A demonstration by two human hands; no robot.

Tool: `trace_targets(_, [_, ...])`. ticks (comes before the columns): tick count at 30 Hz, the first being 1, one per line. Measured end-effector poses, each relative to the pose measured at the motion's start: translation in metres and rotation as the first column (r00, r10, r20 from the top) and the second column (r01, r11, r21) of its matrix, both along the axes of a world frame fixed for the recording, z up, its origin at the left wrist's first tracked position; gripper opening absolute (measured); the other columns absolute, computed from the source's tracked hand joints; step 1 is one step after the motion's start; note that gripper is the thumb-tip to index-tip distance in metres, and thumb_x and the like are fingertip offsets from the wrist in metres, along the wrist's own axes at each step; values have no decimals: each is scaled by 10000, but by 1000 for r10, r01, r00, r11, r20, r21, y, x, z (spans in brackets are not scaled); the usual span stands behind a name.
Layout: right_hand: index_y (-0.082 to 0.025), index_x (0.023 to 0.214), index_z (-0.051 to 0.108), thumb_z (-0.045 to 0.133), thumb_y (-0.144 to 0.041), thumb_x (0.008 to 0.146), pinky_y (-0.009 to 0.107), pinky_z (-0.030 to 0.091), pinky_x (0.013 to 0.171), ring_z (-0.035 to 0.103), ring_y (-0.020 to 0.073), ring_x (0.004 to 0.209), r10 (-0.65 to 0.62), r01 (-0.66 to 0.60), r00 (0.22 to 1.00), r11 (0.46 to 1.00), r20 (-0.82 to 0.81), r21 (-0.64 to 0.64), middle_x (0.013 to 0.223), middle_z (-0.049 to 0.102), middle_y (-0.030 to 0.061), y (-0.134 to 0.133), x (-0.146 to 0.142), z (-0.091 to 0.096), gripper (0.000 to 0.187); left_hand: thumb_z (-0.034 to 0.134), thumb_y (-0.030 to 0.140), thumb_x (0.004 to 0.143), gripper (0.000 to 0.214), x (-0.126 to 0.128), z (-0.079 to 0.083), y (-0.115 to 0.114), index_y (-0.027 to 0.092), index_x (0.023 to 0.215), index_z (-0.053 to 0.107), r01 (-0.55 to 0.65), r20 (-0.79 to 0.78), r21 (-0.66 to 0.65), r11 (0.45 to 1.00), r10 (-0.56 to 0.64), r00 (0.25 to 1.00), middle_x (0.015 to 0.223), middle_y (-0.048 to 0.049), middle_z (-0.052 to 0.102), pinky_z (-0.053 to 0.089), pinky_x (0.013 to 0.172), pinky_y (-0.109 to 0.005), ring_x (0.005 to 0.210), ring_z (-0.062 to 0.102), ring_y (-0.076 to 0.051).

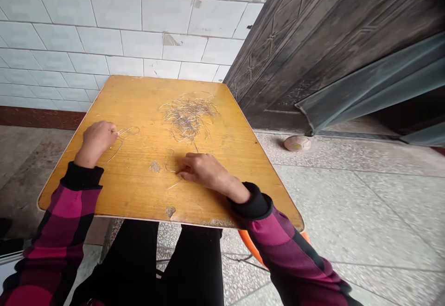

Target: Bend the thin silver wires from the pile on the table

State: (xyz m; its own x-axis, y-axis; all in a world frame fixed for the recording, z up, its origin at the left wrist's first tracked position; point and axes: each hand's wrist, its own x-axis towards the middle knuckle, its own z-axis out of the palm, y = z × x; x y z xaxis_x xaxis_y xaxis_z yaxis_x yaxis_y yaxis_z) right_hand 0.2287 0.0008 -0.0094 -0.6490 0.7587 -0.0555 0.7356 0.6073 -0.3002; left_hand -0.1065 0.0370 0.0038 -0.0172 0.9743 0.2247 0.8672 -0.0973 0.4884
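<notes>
A tangled heap of thin silvery wires (187,117) lies near the far side of the yellow wooden tabletop (132,194). My left hand (95,141) rests on the table's left part, its fingers closed on a thin curved wire (121,140) that loops out to the right. My right hand (203,169) lies near the front middle, its fingertips pinching a second bent wire (170,164). Both wires stay apart from the heap. The table's veneer is chipped in places, including a worn patch (155,167) between my hands.
White tiles (139,18) cover the wall behind the table. A dark embossed metal door (330,51) stands to the right, and a worn ball (297,143) lies on the speckled stone floor (361,213). An orange seat edge (252,245) shows below the table's front edge.
</notes>
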Motion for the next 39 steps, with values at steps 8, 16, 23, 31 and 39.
trace_targets(8, [-156,899,684,567,-276,887,296,183,523,553,138,657,-66,28,959,990,276,140,934,673,83,-17,-19,13,168,534,207,869,190,49,-11,0,168,956,698,62,-439,98,993,-13,898,1019,-113,598,441,753,-324,982,553,-246])
trace_targets(16, [-140,894,709,467,-125,912,304,202,505,603,164,656,46,-129,909,976,414,173,867,691,115,-13,-18,12,243,431,64,857,271,65,-13,15,88,787,692,158,-615,5,987,-122,779,991,-190,585,393,821,-421,1016,514,-316])
trace_targets(23, [-130,858,682,498,-184,887,298,211,510,560,139,609,31,-109,936,973,350,205,867,685,117,2,-11,5,195,456,96,858,216,60,-16,21,138,756,642,276,-518,171,946,-152,842,962,-138,603,418,780,-383,930,539,-261])
trace_targets(31, [-145,723,583,450,-71,793,288,223,531,388,114,538,-119,95,992,932,49,350,656,582,48,29,17,8,168,586,185,831,44,81,13,-9,179,811,625,189,354,440,878,-363,862,795,-29,675,451,643,-272,656,568,-130])
trace_targets(39, [-121,796,627,495,-86,804,269,402,638,533,138,657,-251,364,912,860,-324,358,814,622,86,89,42,-3,137,707,173,697,115,97,21,-21,142,742,606,319,966,109,941,-176,188,745,-38,686,438,527,-200,597,572,-92])
